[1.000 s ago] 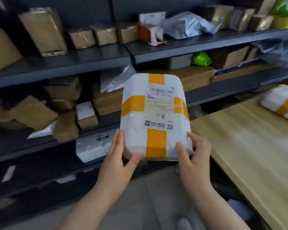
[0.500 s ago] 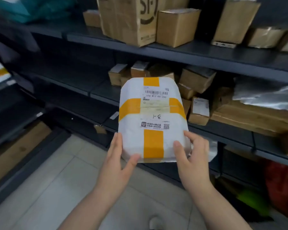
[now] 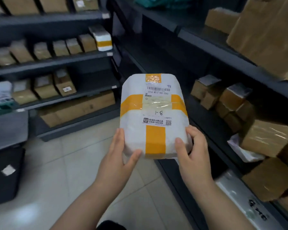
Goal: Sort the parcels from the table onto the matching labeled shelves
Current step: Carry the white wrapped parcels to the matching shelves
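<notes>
Fingers [image 3: 118, 138] of the left hand [image 3: 116, 161] lie flat up the near left edge of the white parcel [image 3: 154, 113], thumb pressed on its front face, while the right hand [image 3: 192, 156] curls round the near right corner with its thumb on top; both hands are closed on it, and it is held in the air above the tiled floor [image 3: 60, 165], face up toward the camera.

Judging by this, the parcel is off the desk but not yet shelved. It is being carried in the aisle between the left shelving [image 3: 56, 60] and the right shelving [image 3: 211, 47], touching neither. A handwritten mark below the barcode label [image 3: 157, 91] (it reads as "1-8" or "8-1", depending on which way up it is meant) presumably names the target shelf. Finding that shelf and setting the parcel down are still to do. Many brown boxes [image 3: 223, 100] already sit on both racks, though whether they were sorted in this task cannot be told.

The desk and any parcels left on it are out of view. Small white tags [image 3: 109, 54] on the shelf edges are too blurred to read, so the matching shelf cannot be picked out. The parcel's underside and the curled fingertips beneath it are hidden.
</notes>
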Available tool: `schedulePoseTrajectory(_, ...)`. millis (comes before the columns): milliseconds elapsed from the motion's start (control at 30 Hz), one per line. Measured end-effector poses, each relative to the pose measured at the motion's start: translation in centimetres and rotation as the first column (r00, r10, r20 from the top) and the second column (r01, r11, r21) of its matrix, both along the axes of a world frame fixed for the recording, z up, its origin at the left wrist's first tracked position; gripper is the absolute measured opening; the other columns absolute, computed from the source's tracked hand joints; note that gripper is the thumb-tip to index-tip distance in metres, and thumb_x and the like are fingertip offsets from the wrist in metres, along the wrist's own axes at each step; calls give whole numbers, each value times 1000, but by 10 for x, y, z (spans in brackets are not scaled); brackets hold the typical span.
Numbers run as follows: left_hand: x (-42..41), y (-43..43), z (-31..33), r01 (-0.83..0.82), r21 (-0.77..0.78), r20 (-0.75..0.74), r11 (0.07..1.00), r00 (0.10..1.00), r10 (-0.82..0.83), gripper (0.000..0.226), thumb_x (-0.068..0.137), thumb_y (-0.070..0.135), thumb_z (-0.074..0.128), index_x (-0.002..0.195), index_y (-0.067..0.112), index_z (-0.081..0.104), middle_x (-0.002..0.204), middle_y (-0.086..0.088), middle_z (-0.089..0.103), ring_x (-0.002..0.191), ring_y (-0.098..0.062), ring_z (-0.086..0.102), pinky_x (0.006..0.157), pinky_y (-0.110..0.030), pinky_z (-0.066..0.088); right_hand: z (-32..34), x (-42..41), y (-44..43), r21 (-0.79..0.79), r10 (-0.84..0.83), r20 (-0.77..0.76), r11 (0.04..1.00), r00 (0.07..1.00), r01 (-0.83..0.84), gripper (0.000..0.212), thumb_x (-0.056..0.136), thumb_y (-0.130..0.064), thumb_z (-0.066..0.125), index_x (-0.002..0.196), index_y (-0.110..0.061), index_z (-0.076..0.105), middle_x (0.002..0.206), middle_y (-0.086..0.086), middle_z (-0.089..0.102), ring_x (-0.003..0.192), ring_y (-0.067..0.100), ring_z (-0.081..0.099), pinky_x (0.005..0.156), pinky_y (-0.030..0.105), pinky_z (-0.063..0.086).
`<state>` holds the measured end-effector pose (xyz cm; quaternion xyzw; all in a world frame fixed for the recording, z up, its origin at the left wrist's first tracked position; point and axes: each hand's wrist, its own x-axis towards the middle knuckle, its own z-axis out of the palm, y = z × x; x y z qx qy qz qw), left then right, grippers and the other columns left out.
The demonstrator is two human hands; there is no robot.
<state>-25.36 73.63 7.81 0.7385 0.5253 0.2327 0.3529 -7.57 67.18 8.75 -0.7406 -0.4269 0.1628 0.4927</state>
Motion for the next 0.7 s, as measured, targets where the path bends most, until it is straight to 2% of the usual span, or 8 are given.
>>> schedulePoseTrajectory(100, -24, 33, -11, -86, 0, -28, 996, 996, 86, 82, 89, 51, 47, 151, 26, 1, 159, 12, 3, 140, 4, 6, 102, -10, 10, -12, -22, 48, -32, 88, -59, 995, 994, -90, 47, 90, -36, 54, 133, -23, 39, 138, -11, 33, 127, 5, 34, 105, 30, 37)
schedulePoseTrajectory(233, -50, 101, -19, -134, -1, -57, 991, 989, 133, 82, 90, 49, 47, 151, 24, -2, 159, 9, 0, 144, -3, 5, 100, -9, 9, -22, -53, 127, -48, 130, -117, 990, 985, -136, 49, 91, -27, 58, 135, -23, 36, 133, -15, 31, 128, 7, 36, 107, 39, 38)
schedulePoseTrajectory(333, -73, 164, -16, -116, 28, -70, 993, 991, 118, 82, 91, 49, 46, 151, 23, -4, 159, 8, -4, 144, -5, 4, 98, -9, 10, -23, -75, 193, 7, 137, -137, 990, 981, -138, 47, 91, -22, 58, 134, -21, 37, 139, -9, 34, 128, 8, 38, 105, 39, 40)
schedulePoseTrajectory(433, -101, 222, -8, -109, 71, -103, 992, 988, 116, 82, 92, 48, 45, 151, 23, -5, 160, 7, -7, 145, -8, 4, 104, -14, 14, -22, -103, 251, 41, 137, -151, 990, 979, -132, 49, 92, -20, 57, 136, -18, 37, 138, -9, 34, 129, 9, 38, 107, 37, 38)
schedulePoseTrajectory(567, -136, 281, -5, -125, 94, -117, 988, 984, 136, 82, 92, 49, 46, 151, 24, -5, 160, 8, -6, 144, -7, 7, 106, -21, 20, -24, -136, 309, 22, 165, -178, 986, 970, -164, 53, 92, -22, 56, 140, -19, 32, 134, -14, 32, 120, 0, 36, 95, 15, 35)
schedulePoseTrajectory(700, -155, 319, -21, -136, 38, -153, 990, 978, 140, 83, 91, 50, 46, 151, 24, -4, 160, 7, -4, 144, -11, 12, 107, -24, 25, -41, -152, 351, -52, 187, -194, 978, 963, -200, 55, 92, -23, 56, 141, -19, 32, 139, -10, 33, 121, 0, 37, 92, 11, 34)
